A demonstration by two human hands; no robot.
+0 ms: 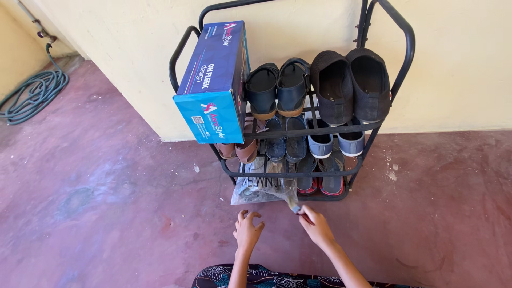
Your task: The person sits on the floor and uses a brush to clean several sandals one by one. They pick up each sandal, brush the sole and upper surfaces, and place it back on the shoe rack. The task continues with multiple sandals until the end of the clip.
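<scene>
Right hand (316, 224): fingers pinched on one corner of a clear plastic bag (261, 188), which lies on the floor at the front foot of the shoe rack (397, 80). Left hand (248, 230): fingers loosely curled, holding nothing, just short of the bag's near edge. Step in hand, as judged: drawing the bag away from the rack's bottom shelf. Next move calls for a second grip at the other corner. Bag is crumpled, translucent, with something dark inside; contents not identifiable.
</scene>
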